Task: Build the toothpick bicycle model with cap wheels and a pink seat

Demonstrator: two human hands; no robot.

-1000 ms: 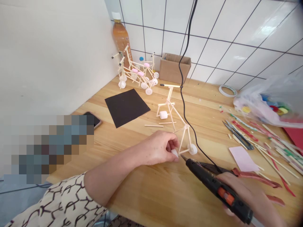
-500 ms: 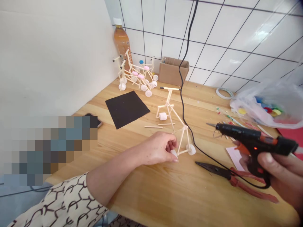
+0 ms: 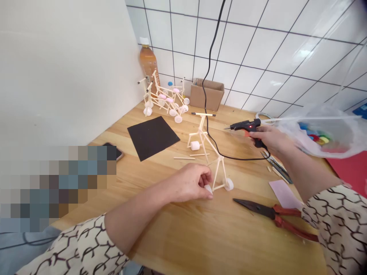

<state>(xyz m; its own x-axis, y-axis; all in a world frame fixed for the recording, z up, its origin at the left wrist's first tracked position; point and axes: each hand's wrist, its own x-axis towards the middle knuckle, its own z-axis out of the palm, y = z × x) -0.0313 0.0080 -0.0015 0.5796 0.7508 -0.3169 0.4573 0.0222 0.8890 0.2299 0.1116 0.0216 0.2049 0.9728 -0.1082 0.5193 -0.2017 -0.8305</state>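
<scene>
A small tricycle model [image 3: 210,143] made of thin wooden sticks stands upright on the table, with a white front wheel [image 3: 195,145] and a white rear wheel [image 3: 228,184]. My left hand [image 3: 197,182] pinches another white wheel [image 3: 208,189] at the near rear corner of the model. Farther back on the right, my right hand [image 3: 265,136] is closed around the handle of a black glue gun [image 3: 245,125], whose red light is on. The nozzle points left, apart from the model. Two loose sticks [image 3: 184,158] lie beside the model.
The glue gun's black cord [image 3: 210,57] hangs behind the model and loops across the table. Red-handled pliers [image 3: 266,210], a pink paper [image 3: 284,194] and scissors [image 3: 276,166] lie right. Black sheet [image 3: 153,137], finished models [image 3: 164,99], bottle [image 3: 148,59] and cardboard box [image 3: 207,94] stand farther back.
My right hand has carried the glue gun away from the near right, back and to the left across the table. My left hand keeps its pinch on the wheel.
</scene>
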